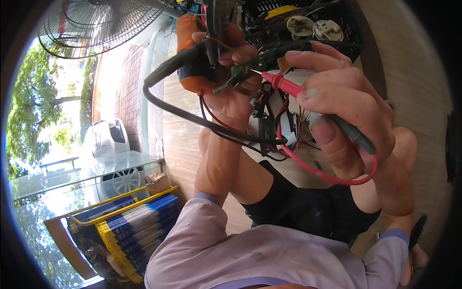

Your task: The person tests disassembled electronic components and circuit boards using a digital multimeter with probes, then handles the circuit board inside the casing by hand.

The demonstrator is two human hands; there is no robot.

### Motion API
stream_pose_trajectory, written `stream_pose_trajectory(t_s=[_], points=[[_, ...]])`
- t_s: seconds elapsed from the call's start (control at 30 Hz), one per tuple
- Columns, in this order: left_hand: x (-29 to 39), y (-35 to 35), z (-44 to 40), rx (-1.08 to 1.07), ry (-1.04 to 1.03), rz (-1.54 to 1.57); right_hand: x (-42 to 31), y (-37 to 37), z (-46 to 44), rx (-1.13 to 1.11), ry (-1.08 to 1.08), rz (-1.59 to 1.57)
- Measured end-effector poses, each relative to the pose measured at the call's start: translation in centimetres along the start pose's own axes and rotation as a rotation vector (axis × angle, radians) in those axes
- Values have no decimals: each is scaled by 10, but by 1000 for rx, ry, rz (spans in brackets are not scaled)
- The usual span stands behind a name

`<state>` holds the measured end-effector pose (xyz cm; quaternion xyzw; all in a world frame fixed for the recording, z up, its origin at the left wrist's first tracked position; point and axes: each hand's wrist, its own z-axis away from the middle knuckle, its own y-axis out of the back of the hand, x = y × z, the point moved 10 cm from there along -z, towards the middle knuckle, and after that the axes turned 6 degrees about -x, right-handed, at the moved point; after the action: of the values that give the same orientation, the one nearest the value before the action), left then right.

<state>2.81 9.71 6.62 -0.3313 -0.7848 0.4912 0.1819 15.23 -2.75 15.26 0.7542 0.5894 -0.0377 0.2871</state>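
Observation:
My left hand (228,98) is wrapped round an opened orange and black power tool housing (196,74). A narrow green circuit board (240,72) lies against its fingers, with a thick black cable (166,72) looping away to the left and below. In my right hand (346,96) is a red test probe (288,86) with a dark grey rear end, pinched between the fingers. Its metal tip is at the board, seemingly touching it. From the probe's back end a red lead (332,179) curves down and round toward the black cable. Fingers partly hide the housing.
A black crate (356,29) with several parts stands at the top right. Below my hands, an object with wires (288,123) is partly hidden on the floor (180,139). A fan (101,24), glass counter (72,178) and blue-yellow boxes (139,226) are to the left.

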Motion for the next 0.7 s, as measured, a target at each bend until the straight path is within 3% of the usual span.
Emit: stream_pose_trajectory(t_s=[0.37,0.57,0.7], points=[[0,2,-3,57,-33,-28,3,3,2,5,12,-2],[4,7,-4,-132,3,-196,1,4,1,13,40,1],[3,4,-5,-115,25,-192,2,4,2,28,51,-4]])
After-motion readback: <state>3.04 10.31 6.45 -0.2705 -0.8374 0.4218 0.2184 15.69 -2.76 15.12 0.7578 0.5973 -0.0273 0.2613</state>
